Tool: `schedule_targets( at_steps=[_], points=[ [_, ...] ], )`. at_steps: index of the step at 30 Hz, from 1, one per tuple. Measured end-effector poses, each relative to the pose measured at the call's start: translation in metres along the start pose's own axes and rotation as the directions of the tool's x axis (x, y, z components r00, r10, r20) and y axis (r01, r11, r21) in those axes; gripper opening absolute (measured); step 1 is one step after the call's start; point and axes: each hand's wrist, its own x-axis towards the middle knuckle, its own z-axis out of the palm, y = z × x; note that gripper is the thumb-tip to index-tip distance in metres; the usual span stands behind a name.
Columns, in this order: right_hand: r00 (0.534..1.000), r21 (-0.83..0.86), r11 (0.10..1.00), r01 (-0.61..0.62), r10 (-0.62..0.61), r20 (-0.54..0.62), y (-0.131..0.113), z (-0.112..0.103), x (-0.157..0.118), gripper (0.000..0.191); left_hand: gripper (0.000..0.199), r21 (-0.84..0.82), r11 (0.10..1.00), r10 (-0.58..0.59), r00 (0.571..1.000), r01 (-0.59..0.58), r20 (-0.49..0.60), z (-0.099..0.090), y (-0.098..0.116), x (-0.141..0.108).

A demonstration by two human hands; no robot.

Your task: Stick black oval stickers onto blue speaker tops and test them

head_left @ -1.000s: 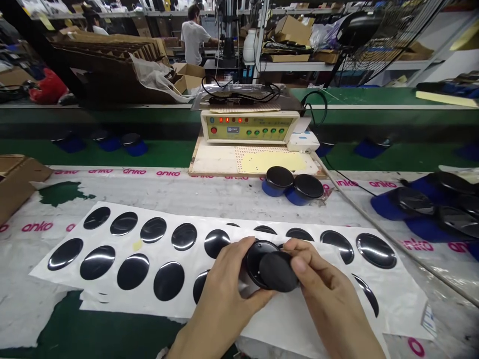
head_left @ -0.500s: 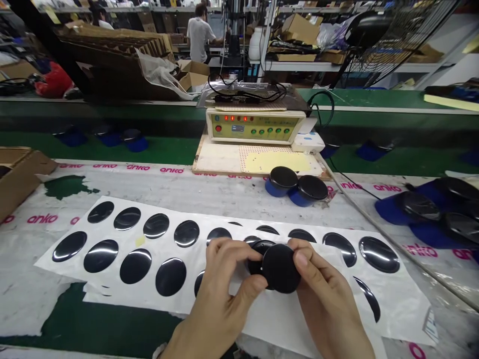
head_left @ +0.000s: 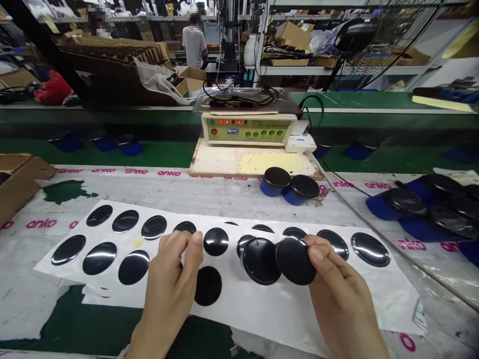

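Observation:
My right hand point(head_left: 329, 264) pinches the edge of a glossy black disc point(head_left: 295, 260). Touching or overlapping its left side is a rimmed black round piece point(head_left: 261, 262); what supports that piece is hidden. My left hand point(head_left: 174, 264) is apart from both, over the sheet, with thumb and fingers pressed together; whatever may be between them is too small or hidden. Beneath both hands lie white sheets point(head_left: 258, 319) bearing rows of black round stickers point(head_left: 216, 242). Two blue jars with black tops point(head_left: 275, 182) point(head_left: 302, 189) stand behind the sheets.
A control box point(head_left: 247, 130) with lit red indicators sits on a board behind the jars. More blue jars point(head_left: 396, 202) cluster at right, near a grey cable point(head_left: 374, 227). At left is a cardboard box point(head_left: 22, 184). A person point(head_left: 193, 42) is in the background.
My left hand has moved left, away from the round pieces, and its fingers have closed. The disc in my right hand has shifted slightly right and now shows a shinier face. The view has shifted slightly.

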Motion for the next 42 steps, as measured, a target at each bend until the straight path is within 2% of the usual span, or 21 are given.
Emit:
schedule_targets(
  at_steps=[2,3,5,6,7,9,11,13,18,23,28,42],
  points=[
    [1.000,-0.048,0.999,-0.016,0.016,0.018,0.005,0.000,0.001,0.021,0.015,-0.030,1.000,0.006,0.999,-0.005,0.036,0.004,-0.007,-0.003],
    [0.999,-0.072,0.997,-0.016,0.018,0.034,0.008,0.001,0.001,0.021,0.033,-0.040,0.999,0.005,0.995,-0.001,0.101,0.008,-0.009,-0.007],
    [0.998,-0.108,0.994,-0.009,0.016,0.064,0.014,0.005,0.000,0.020,0.085,-0.027,0.999,-0.021,0.961,0.029,0.277,0.018,-0.009,-0.014],
    [0.997,-0.119,0.993,-0.004,0.013,0.078,0.016,0.007,0.000,0.020,0.100,-0.016,0.999,-0.031,0.932,0.040,0.362,0.024,-0.009,-0.018],
    [0.996,-0.123,0.992,0.001,0.010,0.091,0.019,0.008,-0.001,0.020,0.104,-0.019,0.999,-0.018,0.907,0.029,0.420,0.029,-0.009,-0.020],
    [0.992,-0.123,0.992,-0.006,0.021,0.121,0.022,0.011,-0.001,0.021,0.090,-0.055,0.997,0.066,0.883,-0.046,0.464,0.037,-0.010,-0.022],
    [0.989,-0.118,0.993,-0.021,0.038,0.143,0.024,0.012,-0.002,0.021,0.070,-0.074,0.989,0.149,0.883,-0.130,0.446,0.041,-0.012,-0.020],
    [0.987,-0.111,0.993,-0.033,0.049,0.150,0.025,0.013,-0.002,0.021,0.063,-0.066,0.980,0.197,0.892,-0.186,0.408,0.042,-0.014,-0.018],
    [0.989,-0.100,0.994,-0.037,0.051,0.142,0.024,0.014,-0.002,0.020,0.066,-0.031,0.971,0.230,0.899,-0.235,0.372,0.041,-0.014,-0.016],
    [0.996,-0.115,0.993,-0.024,0.034,0.083,0.021,0.013,-0.002,0.020,0.065,-0.027,0.965,0.254,0.900,-0.262,0.353,0.041,-0.012,-0.017],
    [0.991,-0.188,0.981,0.048,-0.024,0.132,0.021,0.015,-0.002,0.022,0.064,-0.022,0.964,0.255,0.901,-0.264,0.351,0.041,-0.012,-0.016],
    [0.964,-0.428,0.865,0.263,-0.251,0.086,0.013,0.024,-0.002,0.022,0.066,-0.022,0.969,0.234,0.891,-0.245,0.388,0.042,-0.015,-0.018]
  ],
)
